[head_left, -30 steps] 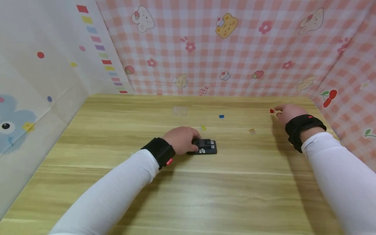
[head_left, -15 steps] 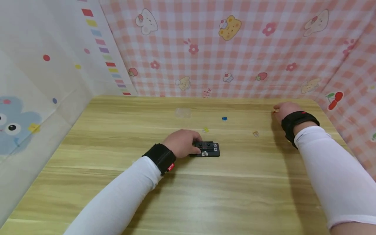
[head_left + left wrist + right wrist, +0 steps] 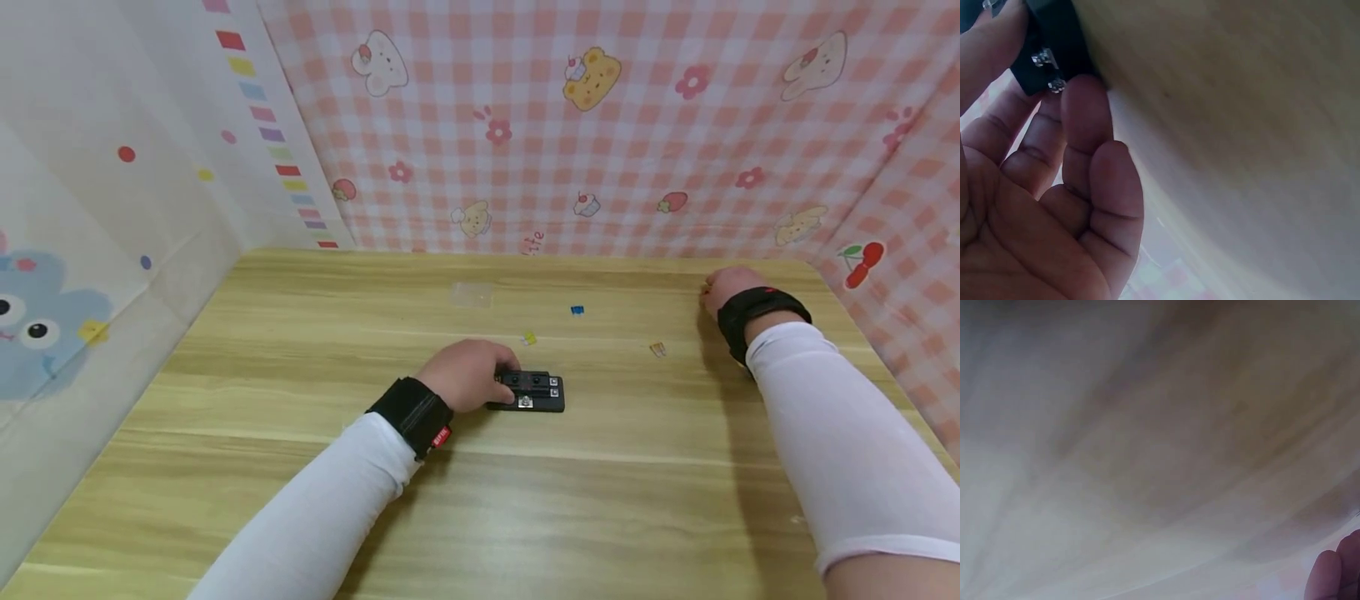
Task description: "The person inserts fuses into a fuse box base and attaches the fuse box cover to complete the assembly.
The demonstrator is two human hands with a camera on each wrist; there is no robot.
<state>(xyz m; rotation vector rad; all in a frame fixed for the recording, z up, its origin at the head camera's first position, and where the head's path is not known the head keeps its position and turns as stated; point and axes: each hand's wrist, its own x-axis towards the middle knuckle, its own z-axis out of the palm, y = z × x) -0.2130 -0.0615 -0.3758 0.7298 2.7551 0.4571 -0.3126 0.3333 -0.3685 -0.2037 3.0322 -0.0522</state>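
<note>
My left hand (image 3: pixel 467 375) grips the left end of a black fuse block (image 3: pixel 551 403) with metal screw terminals, lying on the wooden table. In the left wrist view the thumb and fingertips lie against the black fuse block (image 3: pixel 1063 37), with two shiny screws showing between them. At the far right, my right hand (image 3: pixel 731 286) is low at the tabletop, fingers curled around the red blade fuse, which they hide. The right wrist view catches only its fingertips (image 3: pixel 1324 575). Between the hands lie a yellow blade fuse (image 3: pixel 529 338), a blue one (image 3: pixel 577 310) and a tan one (image 3: pixel 657 349).
A small clear plastic piece (image 3: pixel 472 294) lies near the back of the table (image 3: pixel 600 500). A pink checked cloth (image 3: pixel 450 108) hangs along the back edge, and patterned cloth also covers the left and right sides.
My right hand has moved over the red fuse and its fingers have curled in, so the fuse no longer shows. My left hand stays on the block. The head view has shifted slightly.
</note>
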